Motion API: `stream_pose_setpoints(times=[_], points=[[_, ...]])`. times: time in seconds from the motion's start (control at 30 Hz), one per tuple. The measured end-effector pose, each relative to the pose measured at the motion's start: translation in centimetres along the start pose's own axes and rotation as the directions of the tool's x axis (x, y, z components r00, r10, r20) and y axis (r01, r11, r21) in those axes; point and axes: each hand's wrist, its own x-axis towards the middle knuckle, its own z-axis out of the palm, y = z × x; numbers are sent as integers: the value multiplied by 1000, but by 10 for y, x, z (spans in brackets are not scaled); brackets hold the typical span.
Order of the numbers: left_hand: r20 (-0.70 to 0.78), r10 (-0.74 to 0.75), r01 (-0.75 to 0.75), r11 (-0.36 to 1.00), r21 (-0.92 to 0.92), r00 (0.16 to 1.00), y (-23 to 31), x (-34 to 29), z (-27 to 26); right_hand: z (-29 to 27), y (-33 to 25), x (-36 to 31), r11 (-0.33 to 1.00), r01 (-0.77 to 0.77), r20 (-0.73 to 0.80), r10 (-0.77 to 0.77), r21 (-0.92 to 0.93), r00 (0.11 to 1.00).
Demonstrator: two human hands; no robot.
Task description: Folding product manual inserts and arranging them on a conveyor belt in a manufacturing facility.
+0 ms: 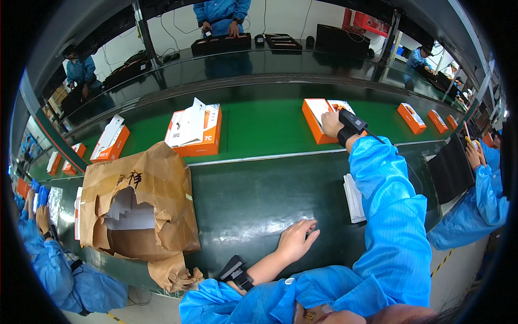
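Note:
My right hand [331, 125] reaches far forward and lies on the top of an orange and white box [318, 129] on the green belt. Its fingers are bent down together against the box; what they hold, if anything, is hidden. A raised flap of the box shows just beyond the hand. My left hand [298, 238] rests on the dark table, nearest to nothing, its fingers loosely stretched and the thumb apart. To the right, a stack of folded white papers [354, 198] lies beside my right sleeve. Both wrists carry black strapped devices.
A torn brown paper package [141, 189] holding white papers stands on the left of the table. Along the green belt [259, 129] sit more orange boxes, one with white leaflets [189, 127] on top. Co-workers in blue sit at both sides and across the line.

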Motion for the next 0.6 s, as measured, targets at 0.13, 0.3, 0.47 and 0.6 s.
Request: stream_pose_setpoints(times=[0.13,0.3,0.47,0.6], points=[[38,36,-38,999,35,999,-1,2,-3,-19,-5,7,957,132,385,-23,-260,923],[38,41,-43,998,40,998,-6,-1,-4,-74,27,16,944,-142,655,-94,299,750],[20,59,-60,996,69,998,-13,-4,-3,-69,32,3,801,-164,608,-285,576,741],[15,78,-79,992,102,997,-14,-4,-4,14,28,2,782,-57,431,-280,621,858]])
